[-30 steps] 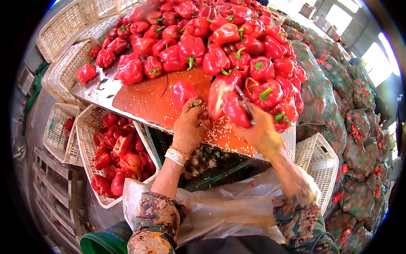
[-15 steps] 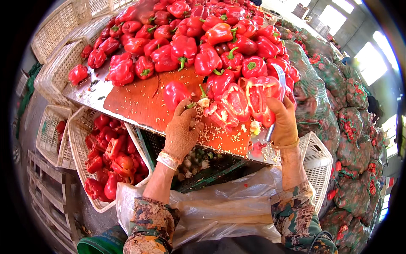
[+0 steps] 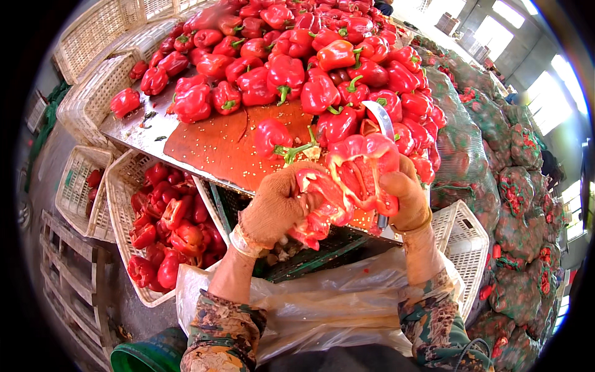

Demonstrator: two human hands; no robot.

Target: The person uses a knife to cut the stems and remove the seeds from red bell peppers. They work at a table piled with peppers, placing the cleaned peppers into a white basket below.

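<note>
My left hand [image 3: 276,204], in a brownish-orange work glove, is closed on an opened red bell pepper piece [image 3: 317,226] with its pale inner side showing. My right hand [image 3: 404,197], gloved the same way, grips an opened bell pepper half [image 3: 367,168] together with a knife. The knife's curved blade [image 3: 380,119] rises behind the pepper, and its lower end shows beneath it. The two opened pieces touch each other above the board's near edge. Just beyond my left hand lie a green stem [image 3: 292,151] and a red pepper [image 3: 271,136].
A large heap of whole red peppers [image 3: 285,74] covers the far side of the table. Seeds dot the orange board [image 3: 214,155]. Below left, a white crate [image 3: 118,217] holds opened peppers; another white crate [image 3: 468,248] stands at right. Filled mesh sacks [image 3: 520,229] are stacked beyond it.
My left hand has moved right from the board and taken hold of an opened pepper piece. My right hand has come slightly lower and left with its pepper half and knife.
</note>
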